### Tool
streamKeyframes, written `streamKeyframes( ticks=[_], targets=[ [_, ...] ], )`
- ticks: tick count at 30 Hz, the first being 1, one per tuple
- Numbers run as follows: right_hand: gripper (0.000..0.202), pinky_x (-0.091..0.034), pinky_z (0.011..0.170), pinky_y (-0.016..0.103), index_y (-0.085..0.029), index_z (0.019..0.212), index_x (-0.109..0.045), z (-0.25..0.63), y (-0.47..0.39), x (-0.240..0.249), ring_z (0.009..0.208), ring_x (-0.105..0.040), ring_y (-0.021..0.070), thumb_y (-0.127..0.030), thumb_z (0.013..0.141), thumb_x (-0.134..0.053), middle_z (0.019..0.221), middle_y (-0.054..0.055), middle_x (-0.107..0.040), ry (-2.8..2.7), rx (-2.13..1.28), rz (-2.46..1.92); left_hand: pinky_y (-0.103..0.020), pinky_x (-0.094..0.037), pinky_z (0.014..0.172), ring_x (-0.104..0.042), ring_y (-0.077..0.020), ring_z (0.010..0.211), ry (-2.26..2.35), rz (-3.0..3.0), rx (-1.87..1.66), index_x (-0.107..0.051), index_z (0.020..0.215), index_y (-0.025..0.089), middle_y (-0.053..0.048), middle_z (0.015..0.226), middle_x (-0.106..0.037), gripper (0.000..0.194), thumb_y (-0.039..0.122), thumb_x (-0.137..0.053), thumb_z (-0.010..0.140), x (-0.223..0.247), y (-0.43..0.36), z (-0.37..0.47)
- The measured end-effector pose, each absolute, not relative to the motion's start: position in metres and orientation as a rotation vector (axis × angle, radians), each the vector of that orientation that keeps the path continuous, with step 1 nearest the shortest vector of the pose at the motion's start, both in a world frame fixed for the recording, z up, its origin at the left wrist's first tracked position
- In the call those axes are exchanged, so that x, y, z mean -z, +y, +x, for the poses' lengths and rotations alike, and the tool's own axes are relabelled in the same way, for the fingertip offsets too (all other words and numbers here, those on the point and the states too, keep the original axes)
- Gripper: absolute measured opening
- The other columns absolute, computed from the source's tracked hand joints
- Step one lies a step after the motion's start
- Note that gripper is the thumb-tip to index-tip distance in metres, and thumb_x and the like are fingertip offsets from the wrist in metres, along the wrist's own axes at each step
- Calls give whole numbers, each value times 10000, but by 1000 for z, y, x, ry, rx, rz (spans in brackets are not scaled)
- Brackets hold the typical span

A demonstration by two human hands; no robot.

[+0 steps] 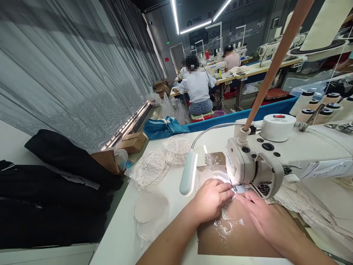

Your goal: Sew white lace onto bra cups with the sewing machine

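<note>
A white sewing machine [239,162] stands at the right of the table, its needle area lit. My left hand [212,198] lies left of the presser foot, fingers together and pressing on pale lace fabric [205,178]. On the other side, my right hand [255,208] rests with its fingertips beside the foot, thumb and fingers close together; what they hold, if anything, is too small to tell. Under both hands is a shiny brown sheet [234,235]. A pale green lamp [189,173] on a bent metal arm hangs just beyond my left hand.
Lace pieces [151,169] and a pale cup-shaped piece [151,208] lie on the white table [118,235] at left. More lace [300,202] is at right. Thread cones [303,103] stand behind the machine. A seated person [197,86] works farther off.
</note>
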State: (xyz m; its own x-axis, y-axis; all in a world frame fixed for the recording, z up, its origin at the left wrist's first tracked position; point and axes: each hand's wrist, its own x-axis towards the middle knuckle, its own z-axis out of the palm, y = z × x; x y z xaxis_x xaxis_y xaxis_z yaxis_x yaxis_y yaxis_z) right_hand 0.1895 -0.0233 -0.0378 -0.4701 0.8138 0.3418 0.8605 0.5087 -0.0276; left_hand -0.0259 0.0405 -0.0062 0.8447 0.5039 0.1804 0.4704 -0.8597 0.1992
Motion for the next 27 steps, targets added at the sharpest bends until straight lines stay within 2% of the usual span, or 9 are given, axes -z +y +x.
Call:
streamKeyframes(
  ticks=[5, 11, 16, 20, 23, 27],
  targets=[
    [558, -432, 405, 237, -216, 1248, -630, 194, -23, 44, 476, -597, 127, -27, 816, -333, 867, 64, -712, -2444, 179, -1429, -365, -426, 824, -541, -240, 947, 813, 2863, -319, -577, 1257, 169, -115, 1158, -648, 406, 192, -519, 856, 8, 45, -25],
    [548, -442, 422, 235, -232, 1259, -613, 196, -24, 44, 494, -603, 112, -54, 835, -316, 1065, 98, -696, -2410, 66, -1418, -363, -424, 862, -529, -231, 965, 846, 2863, -349, -585, 1244, 157, -111, 1139, -646, 386, 210, -521, 867, 9, 47, -24],
    [529, -446, 402, 251, -270, 1241, -620, 195, -25, 43, 424, -555, 114, -85, 851, -314, 964, 67, -698, -2390, 11, -1497, -390, -423, 870, -525, -251, 998, 846, 2882, -347, -574, 1252, 155, -127, 1147, -634, 417, 214, -536, 841, 13, 47, -24],
    [528, -481, 436, 260, -241, 1220, -638, 196, -24, 39, 523, -636, 150, -76, 841, -310, 940, 76, -711, -2413, 51, -1436, -419, -418, 908, -500, -278, 1103, 899, 2901, -361, -577, 1224, 169, -130, 1210, -601, 389, 196, -526, 840, 5, 43, -25],
    [513, -507, 479, 262, -217, 1235, -626, 196, -25, 35, 615, -671, 173, -83, 847, -320, 906, 73, -719, -2419, 16, -1395, -402, -467, 820, -538, -272, 1008, 1046, 2878, -296, -605, 1152, 168, -116, 1197, -597, 315, 277, -504, 874, -6, 34, -25],
    [472, -494, 513, 272, -261, 1220, -617, 197, -26, 33, 643, -651, 180, -112, 862, -349, 895, 53, -710, -2333, -50, -1407, -345, -489, 688, -563, -227, 814, 1111, 2776, -214, -655, 950, 182, -76, 955, -625, 281, 387, -466, 914, -15, 18, -25]
  ],
)
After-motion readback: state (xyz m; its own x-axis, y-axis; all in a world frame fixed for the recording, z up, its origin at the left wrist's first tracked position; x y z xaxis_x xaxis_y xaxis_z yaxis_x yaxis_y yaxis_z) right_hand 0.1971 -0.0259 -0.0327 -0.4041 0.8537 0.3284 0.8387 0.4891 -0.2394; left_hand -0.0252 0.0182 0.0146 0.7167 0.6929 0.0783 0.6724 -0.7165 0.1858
